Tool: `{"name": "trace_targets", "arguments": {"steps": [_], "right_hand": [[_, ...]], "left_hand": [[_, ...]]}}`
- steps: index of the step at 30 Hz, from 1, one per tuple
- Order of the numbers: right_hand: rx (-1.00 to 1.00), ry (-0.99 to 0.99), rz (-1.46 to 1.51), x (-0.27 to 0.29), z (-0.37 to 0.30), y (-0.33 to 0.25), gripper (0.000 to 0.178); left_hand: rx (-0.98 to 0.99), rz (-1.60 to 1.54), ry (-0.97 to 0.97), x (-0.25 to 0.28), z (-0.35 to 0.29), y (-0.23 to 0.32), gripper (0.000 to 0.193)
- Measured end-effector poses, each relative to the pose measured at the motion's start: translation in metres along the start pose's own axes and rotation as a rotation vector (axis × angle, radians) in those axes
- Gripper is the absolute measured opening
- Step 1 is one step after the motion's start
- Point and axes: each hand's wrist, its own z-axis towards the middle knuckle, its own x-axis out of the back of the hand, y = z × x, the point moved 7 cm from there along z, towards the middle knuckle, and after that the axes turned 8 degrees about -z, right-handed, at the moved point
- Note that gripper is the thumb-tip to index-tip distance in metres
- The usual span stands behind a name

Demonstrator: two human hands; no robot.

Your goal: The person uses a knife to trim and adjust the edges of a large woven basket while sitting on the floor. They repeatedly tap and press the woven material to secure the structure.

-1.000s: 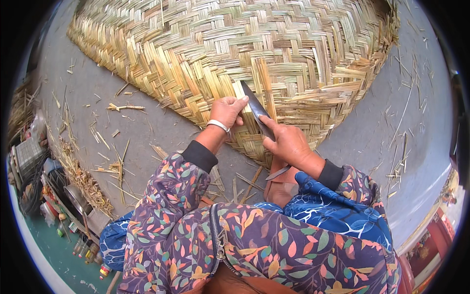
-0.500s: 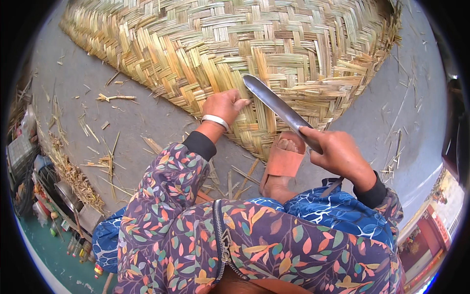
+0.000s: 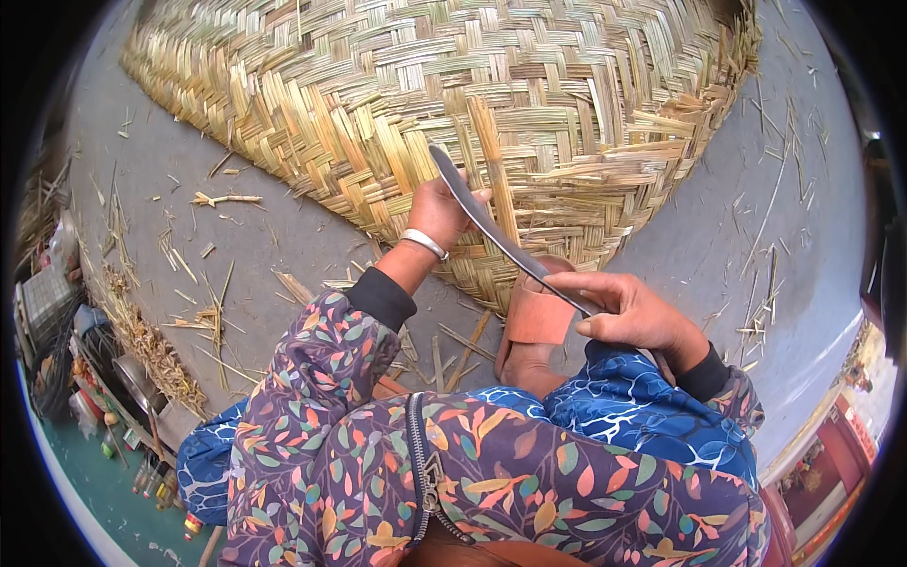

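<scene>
At the lower right edge of the frame stands a red sign [image 3: 862, 430], tall and narrow; the lower left clutter possibly includes small packages, too blurred to tell.
</scene>
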Motion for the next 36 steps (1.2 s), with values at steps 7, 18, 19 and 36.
{"name": "trace_targets", "arguments": {"steps": [7, 18, 19, 36], "right_hand": [[-0.019, 0.191, -0.14, 0.008, -0.001, 0.018, 0.055], [-0.094, 0.351, -0.974, 0.021, 0.02, -0.015, 0.053], [-0.041, 0.389, -1.008, 0.018, 0.027, -0.013, 0.052], [0.053, 0.644, -0.988, 0.013, 0.086, 0.032, 0.054]], "left_hand": [[-0.034, 0.033, 0.053, 0.007, 0.003, -0.024, 0.021], [-0.114, -0.029, 0.025, 0.012, -0.001, -0.03, 0.023], [-0.098, -0.028, 0.02, 0.01, -0.001, -0.029, 0.024], [0.445, -0.255, -0.076, -0.007, -0.034, -0.049, 0.026]]}}
